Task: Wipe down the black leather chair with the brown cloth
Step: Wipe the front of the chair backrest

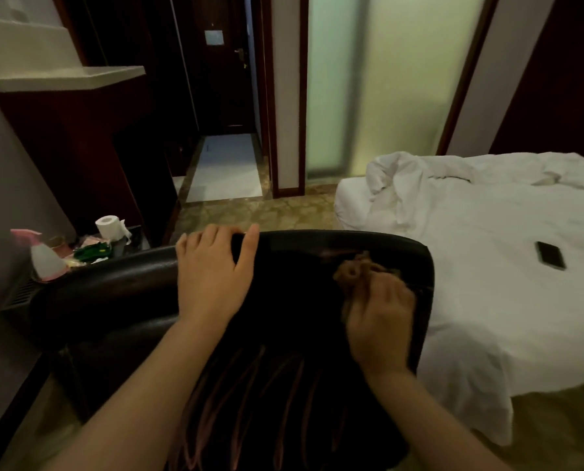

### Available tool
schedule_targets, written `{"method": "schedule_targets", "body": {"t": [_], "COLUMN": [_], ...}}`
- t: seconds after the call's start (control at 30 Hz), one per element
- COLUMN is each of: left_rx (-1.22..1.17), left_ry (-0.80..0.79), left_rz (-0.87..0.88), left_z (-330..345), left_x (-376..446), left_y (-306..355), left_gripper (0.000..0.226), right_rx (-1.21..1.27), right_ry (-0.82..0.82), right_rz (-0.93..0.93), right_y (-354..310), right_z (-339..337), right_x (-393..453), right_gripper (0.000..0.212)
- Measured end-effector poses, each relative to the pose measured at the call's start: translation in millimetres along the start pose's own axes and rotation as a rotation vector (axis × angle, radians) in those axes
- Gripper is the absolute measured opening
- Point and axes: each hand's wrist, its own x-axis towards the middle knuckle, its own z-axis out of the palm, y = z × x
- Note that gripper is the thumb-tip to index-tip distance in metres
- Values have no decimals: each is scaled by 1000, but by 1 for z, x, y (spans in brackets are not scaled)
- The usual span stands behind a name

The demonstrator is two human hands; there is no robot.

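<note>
Black leather chair (294, 321) is being shown from behind and above, its backrest filling the lower centre of the frame beside the white bed (487, 266) at the right. The brown cloth (358, 271) is being held bunched in the clenched fingers of the right hand (380, 321) and pressed against the backrest near its upper right corner. The backrest is being steadied by the left hand (212, 266), whose fingers are being laid relaxed over the top edge, grasping nothing. Judging from this, the wiping step itself is being carried out, at the top of the back. For the next move, pressure is likely being called for across the remaining leather, toward the left and downward, with the chair being kept from swivelling.
</note>
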Motion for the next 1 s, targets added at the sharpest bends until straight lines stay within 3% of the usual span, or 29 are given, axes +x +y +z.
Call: {"method": "schedule_targets", "body": {"t": [0.13,0.27,0.37,0.5,0.63,0.73,0.87,0.93,1.0], "left_rx": [45,70,119,141,167,163,160,145,145], "left_ry": [14,-16,-30,-50,-69,-72,-42,-34,-22], "left_rz": [-35,11,12,-34,-15,-23,19,20,35], "left_z": [-3,-8,-6,-9,-15,-9,6,11,12], "left_x": [-2,-4,-5,-2,-5,-3,-4,-4,-4], "left_y": [0,-5,-3,4,0,8,20,24,24], "left_gripper": [64,52,50,49,47,51,49,49,49], "right_rx": [64,79,113,329,417,406,346,347,405], "right_ry": [-163,-190,-14,121,226,213,118,104,184], "right_rz": [-287,-417,-45,540,866,816,432,434,552], "right_y": [-65,-18,36,30,55,54,29,33,36], "right_z": [24,12,-12,-15,-20,-20,-13,-9,-11], "right_x": [-2,8,0,12,13,12,10,4,5], "right_gripper": [37,25,19,44,44,43,38,41,43]}}
